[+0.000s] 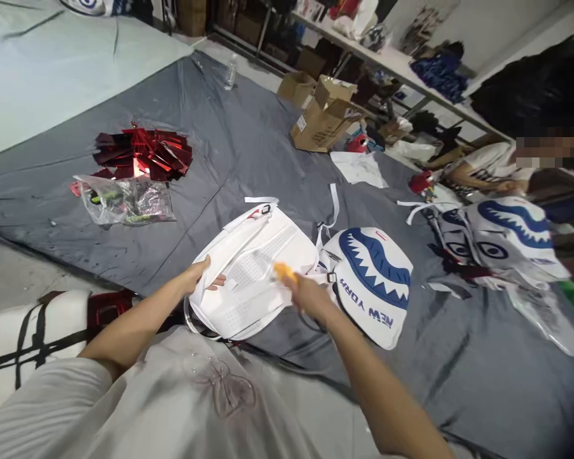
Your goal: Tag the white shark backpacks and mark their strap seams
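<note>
A white backpack [263, 274] lies in front of me on the grey-covered table, its padded, perforated back panel facing up. My left hand [201, 276] is closed around the strap at its left edge, with some fingertips showing on the panel. In my right hand [310, 296] is a small orange tool [285, 273], held over the panel's right side; motion blur hides its exact kind. Just right of that hand lies a second white backpack [375, 280], printed with a blue toothed mouth and "NEW YORK".
Shiny red strips [146, 153] are heaped behind a clear plastic bag [129, 201] at left. More printed backpacks [502, 239] lie at right, near a seated person [488, 166]. An open cardboard box [323, 121] and a clear bottle [230, 71] stand farther back.
</note>
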A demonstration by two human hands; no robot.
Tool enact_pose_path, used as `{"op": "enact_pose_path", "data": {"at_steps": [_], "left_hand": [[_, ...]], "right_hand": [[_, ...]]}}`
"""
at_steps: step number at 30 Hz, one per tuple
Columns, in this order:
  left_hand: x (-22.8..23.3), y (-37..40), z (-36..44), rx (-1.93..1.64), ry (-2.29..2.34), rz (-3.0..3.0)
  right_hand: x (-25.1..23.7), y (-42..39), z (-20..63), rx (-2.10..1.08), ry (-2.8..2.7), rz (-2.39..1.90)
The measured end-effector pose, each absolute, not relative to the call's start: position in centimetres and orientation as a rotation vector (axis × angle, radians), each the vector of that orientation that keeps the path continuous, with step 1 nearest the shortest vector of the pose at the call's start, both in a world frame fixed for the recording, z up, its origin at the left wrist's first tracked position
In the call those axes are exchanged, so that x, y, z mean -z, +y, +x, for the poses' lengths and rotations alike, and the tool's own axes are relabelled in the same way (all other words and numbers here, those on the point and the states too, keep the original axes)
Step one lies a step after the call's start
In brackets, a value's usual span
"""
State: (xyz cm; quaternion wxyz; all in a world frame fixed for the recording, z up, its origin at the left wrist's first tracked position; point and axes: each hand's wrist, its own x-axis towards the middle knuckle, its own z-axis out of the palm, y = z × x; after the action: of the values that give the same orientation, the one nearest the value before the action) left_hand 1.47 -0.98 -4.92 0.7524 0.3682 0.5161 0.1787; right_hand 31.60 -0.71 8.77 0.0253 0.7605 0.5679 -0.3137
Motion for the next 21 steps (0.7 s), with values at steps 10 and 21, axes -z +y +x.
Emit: {"op": "enact_pose_path", "data": {"at_steps": [10,21], "left_hand": [[6.2,-0.3,2.2,-0.370,1.196,0.602],[3.2,-6.5,8.6,-0.565,1.557,1.552]], "right_hand": [[-11.1,-1.5,29.9,0.694,1.931,1.885],[-14.0,-2.9,35.8,0.770,1.751,1.897]]}}
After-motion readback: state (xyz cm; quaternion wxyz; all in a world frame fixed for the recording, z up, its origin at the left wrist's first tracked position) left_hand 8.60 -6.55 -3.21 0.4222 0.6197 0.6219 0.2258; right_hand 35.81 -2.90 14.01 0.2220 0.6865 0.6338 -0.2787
